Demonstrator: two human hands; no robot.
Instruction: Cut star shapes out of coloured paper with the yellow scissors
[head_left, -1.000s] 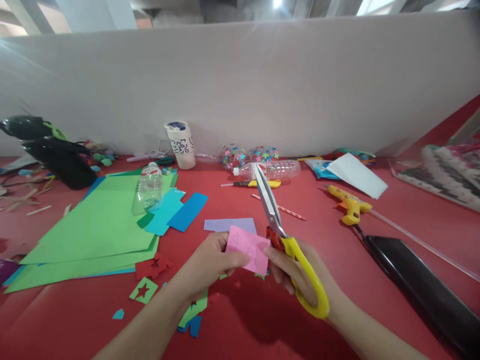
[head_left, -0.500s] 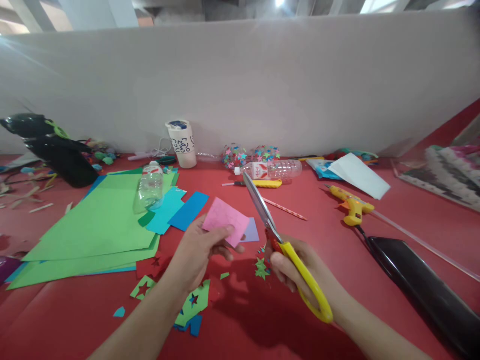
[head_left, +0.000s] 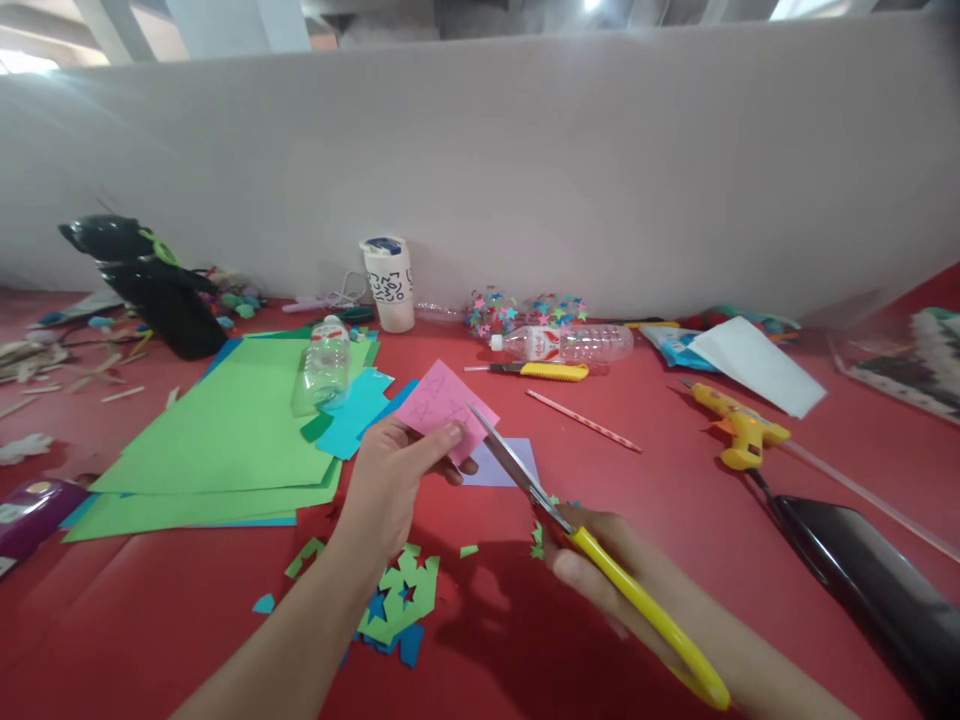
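My left hand (head_left: 401, 470) pinches a square of pink paper (head_left: 439, 400) between thumb and fingers; faint star outlines are drawn on it. My right hand (head_left: 600, 560) grips yellow-handled scissors (head_left: 517, 465), whose blade tips lie at the paper's right part. Whether the blades touch the paper I cannot tell. Beneath, a lilac paper piece (head_left: 499, 465) rests on the red table (head_left: 480, 650). Small green stars (head_left: 537, 540) lie beside my right hand, partly hidden by it. Near my left forearm is a green scrap (head_left: 409, 605) with star-shaped holes.
Green sheets (head_left: 217, 430) and a cut clear bottle (head_left: 326, 360) lie left. Behind are a white cup (head_left: 388, 285), a lying plastic bottle (head_left: 577, 344), a yellow cutter (head_left: 555, 371) and a striped pencil (head_left: 585, 420). A glue gun (head_left: 739, 425) and black case (head_left: 855, 570) occupy the right.
The scissors have swung left and down, bringing their tips to the pink paper. My left hand has turned the paper, showing its drawn stars. The whole view has shifted slightly.
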